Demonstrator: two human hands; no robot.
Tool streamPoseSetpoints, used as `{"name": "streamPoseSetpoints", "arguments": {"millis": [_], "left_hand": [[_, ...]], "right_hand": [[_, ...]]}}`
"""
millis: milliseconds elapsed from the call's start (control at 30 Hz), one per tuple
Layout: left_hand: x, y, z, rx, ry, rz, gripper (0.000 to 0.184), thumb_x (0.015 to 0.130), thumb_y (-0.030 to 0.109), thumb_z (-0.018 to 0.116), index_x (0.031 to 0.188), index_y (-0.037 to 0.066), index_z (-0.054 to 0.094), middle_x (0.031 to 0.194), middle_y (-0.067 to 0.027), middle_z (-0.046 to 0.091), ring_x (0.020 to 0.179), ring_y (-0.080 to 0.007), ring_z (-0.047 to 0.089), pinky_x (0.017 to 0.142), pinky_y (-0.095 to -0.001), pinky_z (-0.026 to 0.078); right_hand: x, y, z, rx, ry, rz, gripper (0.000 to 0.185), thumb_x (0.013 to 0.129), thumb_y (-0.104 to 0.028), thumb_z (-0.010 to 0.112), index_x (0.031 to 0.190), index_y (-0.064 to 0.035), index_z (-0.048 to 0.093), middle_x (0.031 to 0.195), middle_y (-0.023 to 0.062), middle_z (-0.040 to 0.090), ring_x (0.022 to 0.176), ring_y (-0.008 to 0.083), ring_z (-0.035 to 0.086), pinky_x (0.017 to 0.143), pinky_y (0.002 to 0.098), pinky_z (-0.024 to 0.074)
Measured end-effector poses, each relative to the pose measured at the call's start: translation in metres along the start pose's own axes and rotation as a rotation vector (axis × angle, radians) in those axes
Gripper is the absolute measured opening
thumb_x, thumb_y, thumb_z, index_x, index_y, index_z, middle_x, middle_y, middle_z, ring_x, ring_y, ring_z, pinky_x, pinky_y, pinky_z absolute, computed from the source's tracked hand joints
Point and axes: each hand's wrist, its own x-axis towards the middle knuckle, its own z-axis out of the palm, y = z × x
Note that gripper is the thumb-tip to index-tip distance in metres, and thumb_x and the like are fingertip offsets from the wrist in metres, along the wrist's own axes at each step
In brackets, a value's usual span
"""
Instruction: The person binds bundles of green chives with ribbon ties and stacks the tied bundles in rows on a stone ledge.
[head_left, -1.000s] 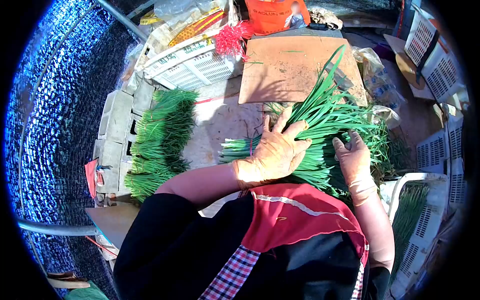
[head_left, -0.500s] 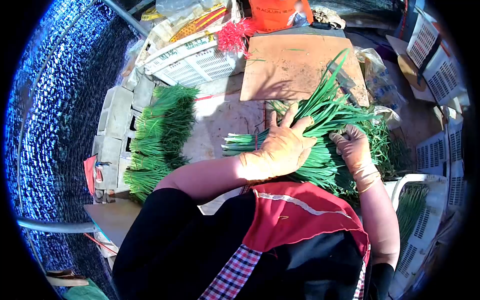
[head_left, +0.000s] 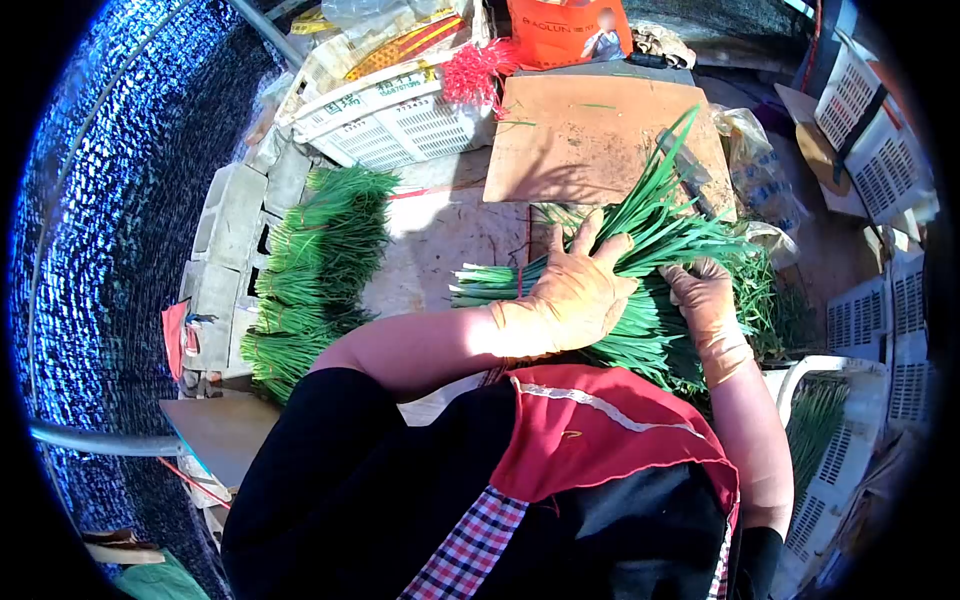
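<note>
You wear thin, wrinkled, pale orange gloves (head_left: 579,298), a black short-sleeved top (head_left: 330,470) and a red bib apron (head_left: 610,430) with a wavy white trim line, a small yellow mark and red, white and black checked edging (head_left: 465,545).

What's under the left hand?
The left hand lies across the bundle: pale ends and a red band show on one side, long green leaves on the other. The part beneath the palm is covered; I can't tell what's there.

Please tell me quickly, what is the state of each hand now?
Left hand: open, fingers spread on the green bundle.
Right hand: fingers curled at the leaves; whether it grips any cannot be told.
</note>
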Motion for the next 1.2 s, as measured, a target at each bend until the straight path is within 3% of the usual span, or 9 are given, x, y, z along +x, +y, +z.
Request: {"name": "streamPoseSetpoints", "arguments": {"millis": [233,500,567,767,833,900,967,1100,1200], "left_hand": [[-0.002,-0.003,-0.004,-0.006,-0.039,-0.009,0.026,0.079,0.028,0.055,0.101,0.019,0.066,0.132,-0.0138,0.037,0.125,-0.0481,0.025,0.094,-0.0672,0.025],[-0.007,-0.004,0.005,-0.176,0.240,0.174,0.021,0.078,0.025,0.059,0.096,0.020,0.068,0.130,-0.0095,0.040,0.127,-0.0429,0.025,0.096,-0.0645,0.023],[-0.007,-0.003,0.005,-0.112,0.171,0.160,0.022,0.079,0.026,0.055,0.096,0.020,0.067,0.130,-0.0104,0.041,0.128,-0.0419,0.025,0.095,-0.0661,0.022],[-0.003,0.001,0.009,-0.086,0.222,0.161,0.045,0.077,0.032,0.055,0.120,0.018,0.052,0.130,-0.0157,0.039,0.126,-0.0480,0.024,0.089,-0.0678,0.029],[-0.002,-0.007,0.006,-0.430,0.266,0.201,0.045,0.072,0.033,0.062,0.114,0.016,0.058,0.123,-0.0150,0.043,0.122,-0.0432,0.029,0.096,-0.0601,0.029],[-0.007,-0.019,0.008,-0.840,0.294,0.137,0.024,0.065,0.015,0.074,0.083,0.009,0.060,0.117,-0.0137,0.048,0.121,-0.0313,0.036,0.109,-0.0433,0.022],[-0.003,-0.022,0.008,-0.852,0.463,0.083,0.027,0.062,0.008,0.075,0.080,0.006,0.056,0.109,-0.0130,0.049,0.121,-0.0311,0.036,0.108,-0.0418,0.024],[0.006,-0.016,0.000,-0.582,0.429,-0.145,0.085,0.058,0.010,0.077,0.128,-0.002,0.032,0.127,-0.0240,0.034,0.123,-0.0374,0.032,0.105,-0.0407,0.030],[0.017,-0.047,-0.025,-0.454,-0.196,-0.163,0.078,0.069,0.042,0.069,0.127,0.000,0.038,0.110,-0.0263,0.053,0.104,-0.0400,0.052,0.091,-0.0420,0.041]], "right_hand": [[-0.029,-0.018,-0.009,-0.037,-0.078,-0.308,0.012,0.073,-0.004,0.072,0.085,-0.0027,0.068,0.088,0.0030,0.064,0.080,0.0117,0.055,0.075,0.0246,0.0434],[-0.034,-0.019,-0.031,0.024,-0.144,-0.073,0.008,0.073,-0.002,0.071,0.081,-0.0032,0.069,0.091,0.0058,0.066,0.084,0.0135,0.058,0.079,0.0273,0.0453],[-0.036,-0.039,-0.009,-0.327,-0.084,-0.627,0.007,0.073,0.000,0.070,0.079,-0.0042,0.069,0.090,0.0070,0.064,0.086,0.0165,0.057,0.080,0.0283,0.0451],[-0.045,-0.089,0.037,-0.962,-0.126,-1.034,0.010,0.071,-0.001,0.069,0.079,-0.0064,0.067,0.097,0.0096,0.063,0.090,0.0232,0.057,0.077,0.0321,0.0452],[-0.037,-0.069,0.029,-0.370,-0.418,-0.791,0.007,0.073,-0.005,0.066,0.080,-0.0055,0.065,0.093,0.0088,0.065,0.082,0.0201,0.060,0.068,0.0298,0.0469],[-0.040,-0.071,0.005,0.043,-0.403,-0.056,0.009,0.082,-0.011,0.063,0.084,-0.0020,0.065,0.106,0.0112,0.064,0.065,0.0109,0.058,0.060,0.0218,0.0460],[-0.027,-0.039,-0.005,0.454,-0.417,-0.079,0.011,0.080,-0.012,0.065,0.085,-0.0021,0.064,0.106,0.0151,0.064,0.059,0.0110,0.057,0.055,0.0220,0.0457],[-0.037,-0.024,-0.006,0.564,-0.415,-0.016,0.018,0.078,-0.018,0.067,0.084,-0.0012,0.062,0.098,0.0196,0.064,0.059,0.0177,0.058,0.056,0.0264,0.0464],[-0.034,-0.023,-0.008,0.543,-0.412,-0.148,0.018,0.080,-0.018,0.065,0.084,-0.0013,0.061,0.101,0.0203,0.064,0.065,0.0179,0.059,0.060,0.0267,0.0440]]}}
